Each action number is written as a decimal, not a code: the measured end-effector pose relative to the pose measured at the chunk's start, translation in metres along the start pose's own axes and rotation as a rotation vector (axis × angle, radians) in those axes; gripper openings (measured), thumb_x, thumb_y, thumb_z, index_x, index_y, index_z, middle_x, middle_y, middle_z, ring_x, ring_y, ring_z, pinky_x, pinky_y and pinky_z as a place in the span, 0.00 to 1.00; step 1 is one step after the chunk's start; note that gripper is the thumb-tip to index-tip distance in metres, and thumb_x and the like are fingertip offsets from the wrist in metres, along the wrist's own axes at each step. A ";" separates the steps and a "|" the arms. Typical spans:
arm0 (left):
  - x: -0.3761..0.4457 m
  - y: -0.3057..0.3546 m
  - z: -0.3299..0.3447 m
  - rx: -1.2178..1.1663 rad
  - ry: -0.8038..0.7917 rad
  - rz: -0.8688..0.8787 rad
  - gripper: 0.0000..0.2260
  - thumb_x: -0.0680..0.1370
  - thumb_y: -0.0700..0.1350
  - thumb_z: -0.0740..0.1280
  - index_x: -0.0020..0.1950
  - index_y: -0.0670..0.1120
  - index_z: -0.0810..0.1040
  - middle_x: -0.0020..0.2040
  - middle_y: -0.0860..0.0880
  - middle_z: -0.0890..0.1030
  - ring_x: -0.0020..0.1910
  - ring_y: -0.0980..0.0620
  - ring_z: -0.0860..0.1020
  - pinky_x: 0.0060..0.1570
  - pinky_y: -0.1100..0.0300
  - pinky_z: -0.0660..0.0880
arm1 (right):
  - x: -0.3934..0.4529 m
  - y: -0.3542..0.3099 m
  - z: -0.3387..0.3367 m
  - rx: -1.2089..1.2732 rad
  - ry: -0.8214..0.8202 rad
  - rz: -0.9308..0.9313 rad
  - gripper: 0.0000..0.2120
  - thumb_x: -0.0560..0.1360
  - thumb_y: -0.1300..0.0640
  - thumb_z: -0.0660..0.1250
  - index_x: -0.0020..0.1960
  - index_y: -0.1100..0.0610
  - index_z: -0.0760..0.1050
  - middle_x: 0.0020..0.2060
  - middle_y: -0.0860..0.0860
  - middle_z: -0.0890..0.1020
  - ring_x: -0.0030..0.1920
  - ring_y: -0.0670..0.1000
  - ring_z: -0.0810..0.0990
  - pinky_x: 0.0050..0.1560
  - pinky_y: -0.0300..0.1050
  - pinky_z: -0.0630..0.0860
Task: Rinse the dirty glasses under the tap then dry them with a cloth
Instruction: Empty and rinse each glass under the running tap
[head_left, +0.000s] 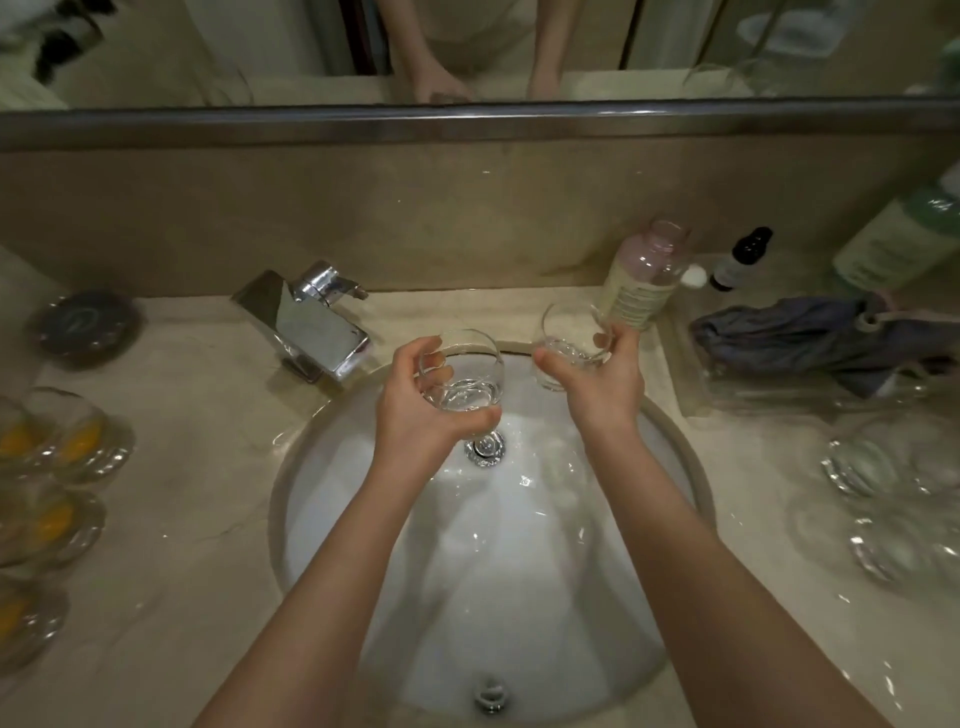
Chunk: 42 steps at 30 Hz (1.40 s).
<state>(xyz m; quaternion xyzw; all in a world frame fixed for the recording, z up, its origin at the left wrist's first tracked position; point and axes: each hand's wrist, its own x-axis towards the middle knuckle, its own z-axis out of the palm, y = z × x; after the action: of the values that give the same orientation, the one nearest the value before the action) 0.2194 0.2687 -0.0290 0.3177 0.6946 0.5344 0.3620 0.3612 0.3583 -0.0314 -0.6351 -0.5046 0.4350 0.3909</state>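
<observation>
Glassware in both hands over the basin (363, 519). Our left hand (415, 410) wraps a stemmed glass (462, 379) round the bowl, fingers (441, 373) curled on the far side, a little water pooled inside. Our right hand (597, 384) pinches a short tumbler (569, 338) between thumb and fingers, just beside the basin's far rim. The tap (306, 322) stands at left on the counter (182, 467); we see no stream. Both pieces look thin, rigid, light, and likely slick when wet. We judge the bowl the safest hold; the stem looks the weak point. Dirty glasses (47, 467) with orange residue wait at left, clear glasses (883, 493) at right.
</observation>
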 end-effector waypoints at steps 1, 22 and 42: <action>-0.006 0.002 -0.001 0.001 -0.018 0.016 0.38 0.53 0.44 0.80 0.60 0.58 0.71 0.57 0.56 0.75 0.56 0.60 0.78 0.53 0.64 0.75 | -0.010 0.000 -0.008 0.005 0.010 0.002 0.38 0.64 0.56 0.80 0.69 0.55 0.67 0.64 0.53 0.75 0.63 0.52 0.74 0.64 0.47 0.70; -0.178 0.051 0.082 0.115 -0.506 0.070 0.42 0.53 0.44 0.79 0.66 0.50 0.69 0.59 0.50 0.74 0.59 0.53 0.75 0.42 0.74 0.71 | -0.187 0.034 -0.213 0.106 0.410 0.157 0.37 0.64 0.56 0.81 0.68 0.52 0.68 0.57 0.47 0.75 0.59 0.51 0.75 0.58 0.44 0.70; -0.249 0.016 0.302 0.300 -0.446 0.112 0.41 0.59 0.39 0.83 0.68 0.47 0.67 0.60 0.52 0.76 0.61 0.50 0.74 0.60 0.56 0.72 | -0.106 0.122 -0.392 -0.077 0.306 0.286 0.37 0.63 0.56 0.80 0.66 0.51 0.65 0.63 0.50 0.75 0.62 0.54 0.75 0.62 0.52 0.73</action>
<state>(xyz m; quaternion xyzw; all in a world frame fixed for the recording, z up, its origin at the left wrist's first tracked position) 0.6078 0.2211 -0.0234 0.5153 0.6507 0.3615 0.4247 0.7578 0.2090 -0.0052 -0.7735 -0.3602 0.3649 0.3725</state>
